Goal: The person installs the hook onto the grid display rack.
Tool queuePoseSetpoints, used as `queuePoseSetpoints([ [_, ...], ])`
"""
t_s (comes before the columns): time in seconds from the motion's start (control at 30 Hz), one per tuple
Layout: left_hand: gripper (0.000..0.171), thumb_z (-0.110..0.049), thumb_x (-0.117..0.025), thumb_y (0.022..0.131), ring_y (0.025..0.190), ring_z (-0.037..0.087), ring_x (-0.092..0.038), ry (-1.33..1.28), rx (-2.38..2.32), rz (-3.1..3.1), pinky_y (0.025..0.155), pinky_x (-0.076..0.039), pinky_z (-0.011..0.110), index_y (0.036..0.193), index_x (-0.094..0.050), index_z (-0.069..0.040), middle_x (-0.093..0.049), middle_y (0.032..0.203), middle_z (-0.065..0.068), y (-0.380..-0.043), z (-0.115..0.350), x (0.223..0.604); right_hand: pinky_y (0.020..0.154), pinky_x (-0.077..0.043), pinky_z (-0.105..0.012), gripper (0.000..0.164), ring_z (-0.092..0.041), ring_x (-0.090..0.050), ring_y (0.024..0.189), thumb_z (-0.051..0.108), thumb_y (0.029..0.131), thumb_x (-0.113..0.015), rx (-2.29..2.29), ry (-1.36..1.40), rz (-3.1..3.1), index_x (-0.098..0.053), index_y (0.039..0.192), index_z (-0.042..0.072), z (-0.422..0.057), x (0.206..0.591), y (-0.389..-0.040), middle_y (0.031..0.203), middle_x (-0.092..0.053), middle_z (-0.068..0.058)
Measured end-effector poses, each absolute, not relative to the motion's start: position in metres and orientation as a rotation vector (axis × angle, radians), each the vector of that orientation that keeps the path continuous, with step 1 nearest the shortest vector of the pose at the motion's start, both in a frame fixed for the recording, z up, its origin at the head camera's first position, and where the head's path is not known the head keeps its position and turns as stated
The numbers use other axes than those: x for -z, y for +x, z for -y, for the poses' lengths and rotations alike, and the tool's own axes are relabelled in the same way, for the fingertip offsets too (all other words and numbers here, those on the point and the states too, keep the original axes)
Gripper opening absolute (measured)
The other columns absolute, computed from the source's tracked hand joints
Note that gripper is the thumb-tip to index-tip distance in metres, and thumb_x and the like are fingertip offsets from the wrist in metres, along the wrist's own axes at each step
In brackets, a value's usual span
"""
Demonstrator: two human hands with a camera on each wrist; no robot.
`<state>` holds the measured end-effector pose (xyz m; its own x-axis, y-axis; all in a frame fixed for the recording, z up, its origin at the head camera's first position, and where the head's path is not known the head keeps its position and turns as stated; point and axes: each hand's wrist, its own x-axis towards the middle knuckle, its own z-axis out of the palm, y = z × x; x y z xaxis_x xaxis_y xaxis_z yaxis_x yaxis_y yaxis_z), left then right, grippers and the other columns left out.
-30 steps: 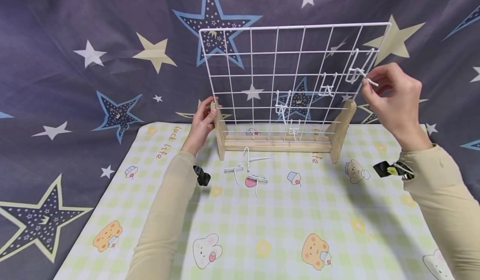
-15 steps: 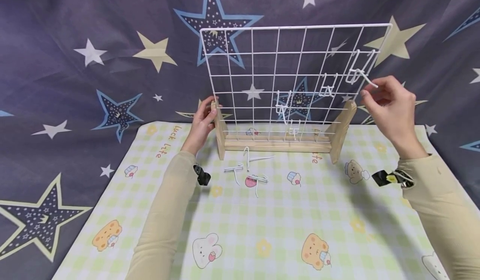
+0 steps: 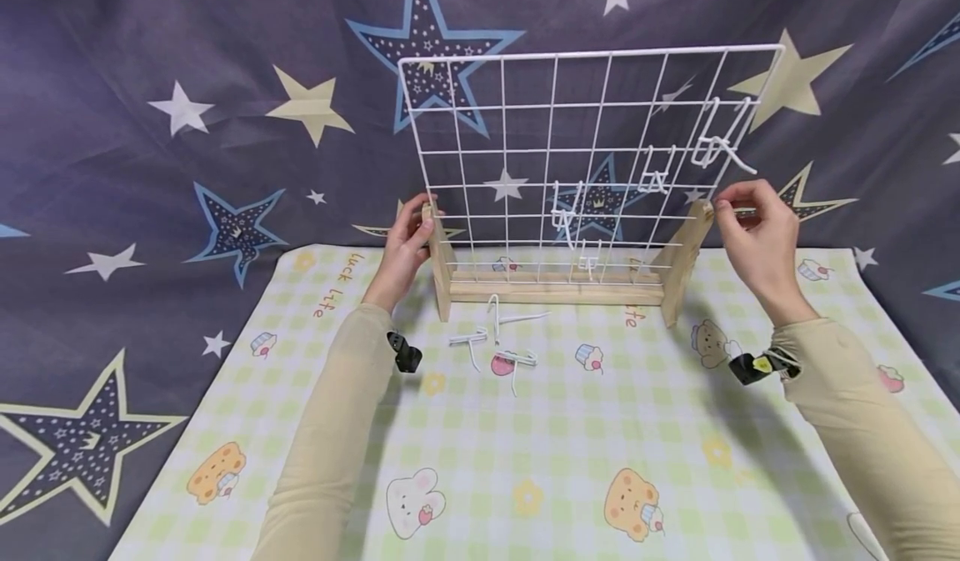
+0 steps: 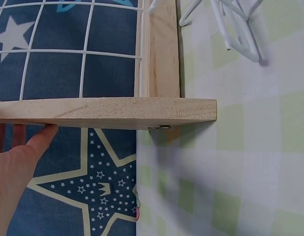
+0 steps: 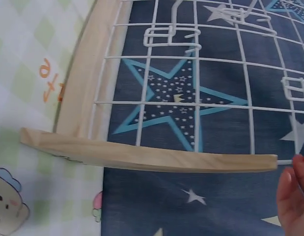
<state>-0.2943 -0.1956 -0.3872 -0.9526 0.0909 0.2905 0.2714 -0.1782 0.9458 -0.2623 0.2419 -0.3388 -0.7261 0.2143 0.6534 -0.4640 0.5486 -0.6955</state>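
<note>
A white wire grid [image 3: 525,152] stands upright in a wooden stand [image 3: 555,293]. My left hand [image 3: 403,248] grips the stand's left post [image 3: 440,265], thumb in front and fingers reaching behind its top. In the left wrist view, those fingers [image 4: 42,139] lie against the post's outer side. My right hand [image 3: 761,240] is at the top of the right post [image 3: 686,265], fingertips loosely bent right beside the grid's edge. Just above it hangs a white wire hook [image 3: 716,148]. Other hooks hang lower in a diagonal: one [image 3: 656,177], another [image 3: 564,215] and a small one [image 3: 587,261].
Three loose white hooks lie before the stand: one [image 3: 497,318] nearest it, one [image 3: 468,340] to the left and one [image 3: 516,359] closer to me. A green checked cloth [image 3: 480,436] covers the table. A dark starry curtain [image 3: 247,69] hangs behind.
My right hand has let go of the upper right hook and moved down and left to the right post's top. That hook stays hanging on the grid. My left hand has not moved.
</note>
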Motion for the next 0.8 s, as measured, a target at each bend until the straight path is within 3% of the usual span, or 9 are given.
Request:
queuePoseSetpoints([
  [0.23,0.041,-0.011,-0.044,0.103,0.120,0.033,-0.044,-0.440,2.269,1.934,0.098,-0.034,0.064,0.143,-0.039,-0.009,-0.039,0.138,0.029,-0.295,0.196,0.387,0.077,-0.042,-0.014,0.015,0.001,-0.053,0.090,0.004,0.093,-0.053,-1.375,0.126,2.096,-0.061,0.106,0.006,-0.237,0.356,-0.274,0.101,-0.058,0.004],
  [0.43,0.043,-0.014,-0.045,0.103,0.126,0.043,-0.036,-0.477,2.234,1.985,0.096,-0.034,0.066,0.145,-0.037,-0.009,-0.037,0.139,0.030,-0.296,0.196,0.388,0.080,-0.037,-0.018,0.028,-0.004,-0.050,0.094,0.010,0.102,-0.041,-1.470,0.176,2.134,-0.055,0.121,-0.004,-0.237,0.371,-0.280,0.110,-0.057,-0.001],
  [0.6,0.043,-0.014,-0.045,0.103,0.120,0.031,-0.045,-0.484,2.194,2.001,0.096,-0.036,0.065,0.145,-0.036,-0.007,-0.037,0.138,0.031,-0.294,0.196,0.386,0.084,-0.038,-0.018,0.026,-0.003,-0.052,0.098,0.013,0.104,-0.038,-1.515,0.204,2.119,-0.057,0.119,0.006,-0.234,0.372,-0.282,0.109,-0.061,-0.001],
  [0.8,0.041,-0.009,-0.041,0.104,0.115,0.027,-0.047,-0.465,2.184,1.988,0.098,-0.036,0.063,0.144,-0.035,-0.006,-0.038,0.137,0.031,-0.293,0.194,0.387,0.078,-0.040,-0.016,0.030,-0.002,-0.056,0.091,0.017,0.103,-0.042,-1.409,0.149,2.130,-0.060,0.119,0.000,-0.230,0.372,-0.279,0.113,-0.066,-0.013],
])
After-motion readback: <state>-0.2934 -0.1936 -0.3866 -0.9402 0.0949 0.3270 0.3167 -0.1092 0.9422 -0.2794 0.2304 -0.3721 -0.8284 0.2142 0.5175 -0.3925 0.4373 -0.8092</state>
